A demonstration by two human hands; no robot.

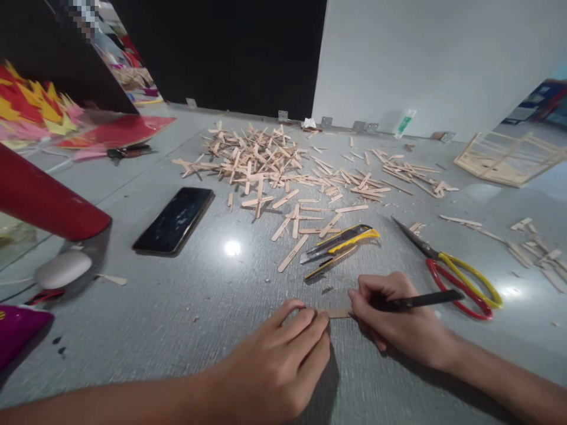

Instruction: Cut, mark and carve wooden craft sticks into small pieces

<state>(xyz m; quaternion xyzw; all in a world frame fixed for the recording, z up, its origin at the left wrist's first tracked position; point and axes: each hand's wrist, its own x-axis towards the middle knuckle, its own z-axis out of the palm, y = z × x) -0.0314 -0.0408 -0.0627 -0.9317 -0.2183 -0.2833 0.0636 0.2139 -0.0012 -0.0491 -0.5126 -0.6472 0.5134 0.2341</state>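
My left hand [290, 354] presses its closed fingertips on a flat wooden craft stick [339, 313], pinning it to the grey table. Pinched in my right hand [398, 316] is a slim black pen-shaped tool [432, 299]. Its tip is hidden behind my fingers, at the right end of the stick. Just beyond my hands lie a yellow-and-black box cutter [349, 237] and a narrow strip [330, 263]. Scissors [460, 280] with red and yellow handles rest beside my right hand, blades partly spread.
A heap of craft sticks [257, 156] spreads across the table, some slotted or crossed. Left are a phone [175, 221], a white mouse-like object [63, 268] and a red tube [53, 200]. A wooden frame [509, 159] stands far right, before a white panel [434, 59].
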